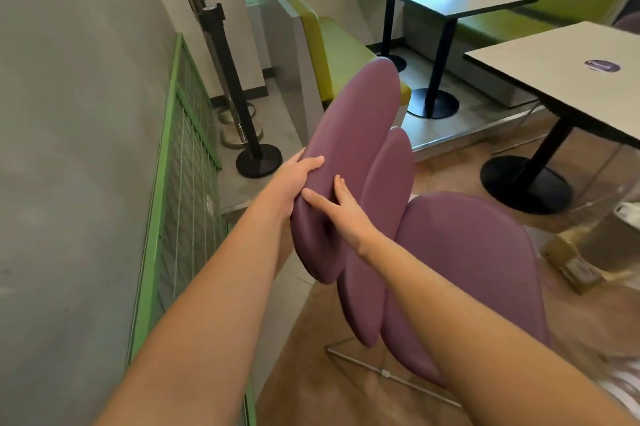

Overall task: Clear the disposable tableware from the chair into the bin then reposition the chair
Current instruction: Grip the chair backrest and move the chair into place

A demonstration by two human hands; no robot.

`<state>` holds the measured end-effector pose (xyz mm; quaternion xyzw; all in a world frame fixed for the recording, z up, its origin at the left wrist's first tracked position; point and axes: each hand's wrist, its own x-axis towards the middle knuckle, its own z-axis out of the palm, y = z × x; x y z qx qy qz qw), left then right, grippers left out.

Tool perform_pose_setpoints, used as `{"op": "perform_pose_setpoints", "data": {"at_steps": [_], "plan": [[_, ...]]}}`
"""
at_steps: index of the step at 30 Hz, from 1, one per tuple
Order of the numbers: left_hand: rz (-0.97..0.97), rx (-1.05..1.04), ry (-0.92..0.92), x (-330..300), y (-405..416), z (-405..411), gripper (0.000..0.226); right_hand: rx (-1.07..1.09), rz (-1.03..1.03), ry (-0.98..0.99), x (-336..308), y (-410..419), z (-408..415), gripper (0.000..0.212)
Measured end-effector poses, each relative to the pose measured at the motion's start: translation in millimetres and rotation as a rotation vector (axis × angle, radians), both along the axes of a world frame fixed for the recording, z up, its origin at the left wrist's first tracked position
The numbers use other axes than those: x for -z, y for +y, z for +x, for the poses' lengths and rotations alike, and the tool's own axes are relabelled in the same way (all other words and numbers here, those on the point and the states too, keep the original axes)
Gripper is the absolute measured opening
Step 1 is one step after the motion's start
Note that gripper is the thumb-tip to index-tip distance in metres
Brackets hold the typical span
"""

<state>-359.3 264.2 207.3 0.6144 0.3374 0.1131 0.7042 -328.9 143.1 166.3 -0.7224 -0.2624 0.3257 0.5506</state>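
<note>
Chair (360,155) gripped by its purple petal-shaped back, with both hands on it for the repositioning step.

Its seat (464,252) looks bare of tableware, so the clearing seems done, though the lower right of the view is blurred. The left hand (294,179) wraps round the back's outer edge, thumb on the front face, probably to steer. The right hand (341,214) clasps the same pad from the inner side, fingers tucked behind it and thumb across the front, which gives a two-sided hold for lifting or swinging. The chair stands between the green mesh panel (180,162) by the wall and the table (561,86), its metal base (391,373) on the floor, presumably to be moved toward that table.
</note>
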Motion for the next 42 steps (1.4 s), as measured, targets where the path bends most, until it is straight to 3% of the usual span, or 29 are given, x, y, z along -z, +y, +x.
{"op": "perform_pose_setpoints", "data": {"at_steps": [3, 5, 10, 17, 21, 23, 24, 26, 28, 34, 42], "plan": [[-0.008, -0.039, -0.016, 2.5, -21.1, -17.3, 0.036, -0.085, -0.056, 0.01, -3.0, -23.6, -10.4, 0.132], [-0.022, -0.076, -0.033, 3.8, -37.2, -30.3, 0.037, -0.128, -0.08, 0.014, -5.0, -39.7, -14.9, 0.136], [-0.076, -0.176, -0.11, 7.1, -86.4, -67.8, 0.037, -0.208, -0.097, 0.025, -4.5, -86.1, -35.3, 0.124], [-0.074, -0.328, -0.137, 8.5, -138.2, -111.6, 0.032, -0.206, -0.104, 0.005, -15.1, -132.6, -93.0, 0.123], [-0.028, -0.2, 0.023, 4.8, -137.0, -125.9, 0.04, -0.005, -0.05, -0.187, -2.9, -150.0, -149.5, 0.095], [0.038, -0.095, 0.164, -6.2, -130.7, -127.6, 0.044, 0.078, -0.077, -0.347, 6.2, -156.8, -170.8, 0.095], [0.077, -0.062, 0.245, -11.6, -128.5, -125.1, 0.051, 0.139, -0.086, -0.41, 11.7, -158.4, -176.9, 0.095], [0.135, -0.033, 0.368, -21.2, -122.1, -118.7, 0.085, 0.24, -0.086, -0.428, 18.3, -154.0, -182.5, 0.091], [0.165, -0.057, 0.383, -24.4, -120.1, -108.4, 0.111, 0.272, -0.058, -0.404, 20.6, -147.6, -182.9, 0.089], [0.18, -0.168, 0.225, -13.4, -106.8, -94.9, 0.076, 0.238, -0.036, -0.469, 28.8, -130.9, -171.1, 0.091], [0.15, -0.189, 0.188, -11.1, -58.7, -103.6, 0.087, 0.159, -0.106, -0.457, 23.1, -85.6, -187.4, 0.097]]}}
